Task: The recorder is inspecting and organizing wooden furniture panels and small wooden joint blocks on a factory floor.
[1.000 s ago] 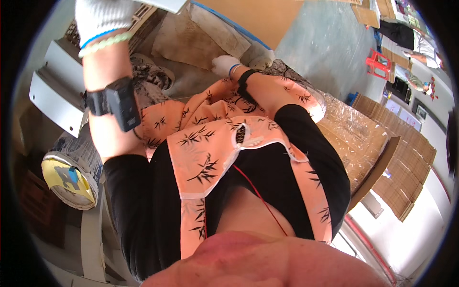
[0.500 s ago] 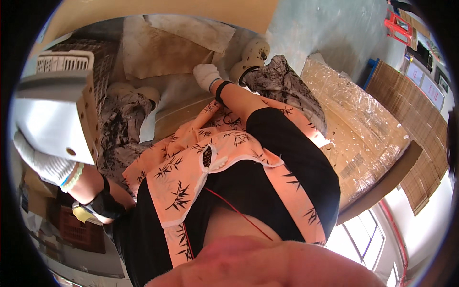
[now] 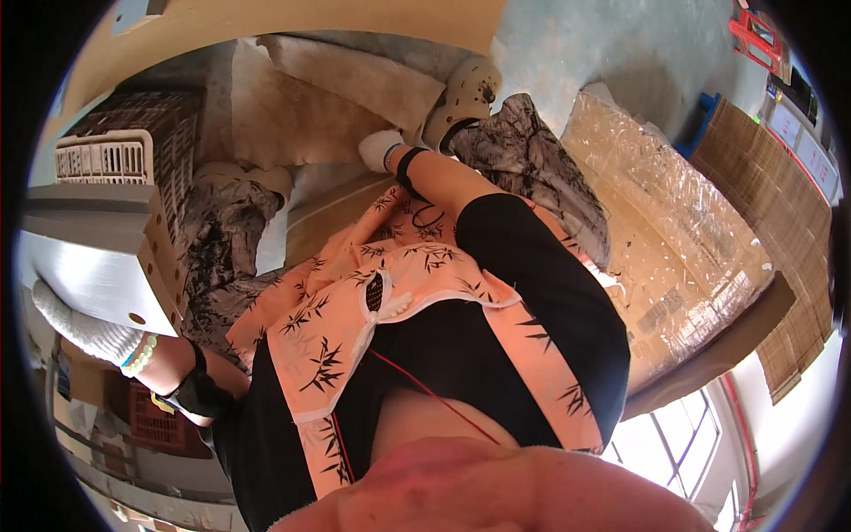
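My left hand [image 3: 81,332], in a white knitted glove, is at the near side of a grey metal box [image 3: 97,277] with round holes along its edge. Its fingers wrap the box's outer side and are partly hidden by it. Further forward, my right hand [image 3: 379,150], also in a white glove, looks curled closed beside a brown sheet [image 3: 301,115] on the floor. Whether anything is inside its fingers is hidden. Between my arms hangs my orange apron [image 3: 324,355] with black leaf prints.
Past the metal box stand a white plastic basket [image 3: 105,160] and a dark crate [image 3: 177,115]. A large tape-covered cardboard piece [image 3: 674,239] lies to the right, beside a brown slatted mat [image 3: 771,230]. A red stool [image 3: 758,43] stands far right. Beige clogs [image 3: 463,97] are on my feet.
The view has tilted a little, so the metal box and basket sit lower in the picture. My left hand stays at the box, and my right hand has barely moved.
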### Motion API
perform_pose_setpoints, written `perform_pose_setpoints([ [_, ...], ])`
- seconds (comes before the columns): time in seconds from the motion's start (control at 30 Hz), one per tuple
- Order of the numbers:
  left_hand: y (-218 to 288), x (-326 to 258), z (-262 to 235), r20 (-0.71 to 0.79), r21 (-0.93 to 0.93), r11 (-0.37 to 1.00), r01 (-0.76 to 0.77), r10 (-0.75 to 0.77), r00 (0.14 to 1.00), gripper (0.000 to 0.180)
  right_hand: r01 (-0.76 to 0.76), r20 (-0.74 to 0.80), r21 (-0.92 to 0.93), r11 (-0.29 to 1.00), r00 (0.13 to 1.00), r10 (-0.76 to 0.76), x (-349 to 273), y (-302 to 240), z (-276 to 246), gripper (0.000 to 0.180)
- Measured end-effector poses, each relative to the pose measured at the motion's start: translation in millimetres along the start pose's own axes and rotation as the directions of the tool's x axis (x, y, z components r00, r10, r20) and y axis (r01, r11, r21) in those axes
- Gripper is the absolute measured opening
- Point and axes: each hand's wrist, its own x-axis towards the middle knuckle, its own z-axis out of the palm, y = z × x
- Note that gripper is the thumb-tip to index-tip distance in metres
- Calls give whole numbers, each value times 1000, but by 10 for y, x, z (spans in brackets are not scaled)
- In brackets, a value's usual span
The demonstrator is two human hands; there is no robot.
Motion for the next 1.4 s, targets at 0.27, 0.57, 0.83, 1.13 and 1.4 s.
perform_pose_setpoints([
  [0.27,-30,-11,15,30,-8,1000,7,-7,1000,58,-11,-207,76,997,978,26,-295,270,-303,32],
  [0.57,-34,-28,-15,33,11,1000,-3,3,999,60,-313,-324,255,915,864,386,-19,338,-156,22],
  [0.83,-47,-39,-18,37,36,999,-1,-1,999,62,-423,-538,234,875,694,479,-406,791,-494,28],
  [1.13,-104,-49,-39,39,44,999,7,-9,999,64,-361,-284,872,331,178,942,-530,1349,-715,36],
  [1.4,-156,-68,-134,16,54,998,25,-26,1000,66,-162,-392,912,376,-75,917,-527,797,-776,40],
])
